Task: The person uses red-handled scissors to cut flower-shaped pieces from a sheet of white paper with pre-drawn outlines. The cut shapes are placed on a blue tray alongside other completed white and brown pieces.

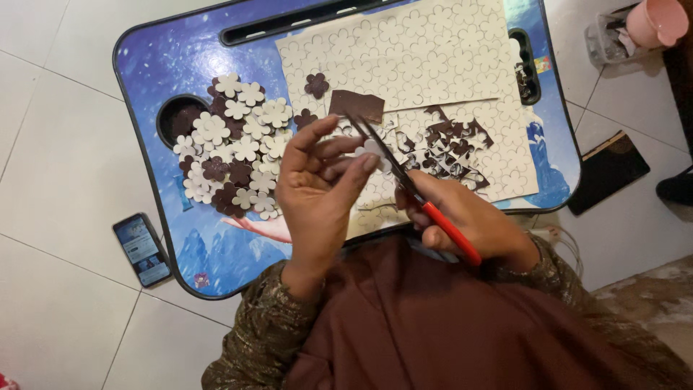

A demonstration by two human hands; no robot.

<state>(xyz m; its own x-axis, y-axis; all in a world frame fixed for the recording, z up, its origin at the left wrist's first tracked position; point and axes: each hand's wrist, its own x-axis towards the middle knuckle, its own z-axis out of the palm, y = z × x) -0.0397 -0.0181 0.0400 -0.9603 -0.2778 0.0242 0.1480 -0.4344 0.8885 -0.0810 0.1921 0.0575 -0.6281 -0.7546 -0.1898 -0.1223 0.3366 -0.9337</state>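
Resting on a white tiled floor [65,144], one small lap table [166,58] with a glossy blue printed top and dark rim, seen from above.

Contents of table: far side, a long slot along the edge; left, a round cup recess [173,119]. Beside the recess, a heap of cut-out flowers [234,144], most showing white, some dark brown. Centre and right, a white sheet [411,50] stamped with flower outlines, overlapping a second sheet whose punched-out scraps [451,141] show brown. One loose brown flower [316,84] and a brown rectangular piece [356,105] lie on the sheet.

Hands: left hand [317,191], fingers half curled, pinches a small white flower piece [372,150] at the fingertips above the table's near edge. Right hand [469,220] is closed around the red handles of scissors [404,177]; blades are slightly parted, pointing far and left, meeting the flower piece.

Floor items: phone [142,249] with lit screen, near left of table; dark flat book-like object [606,170], right; clear container [610,36] and pink cup [657,20], far right corner. Brown garment [433,325] fills the near foreground.
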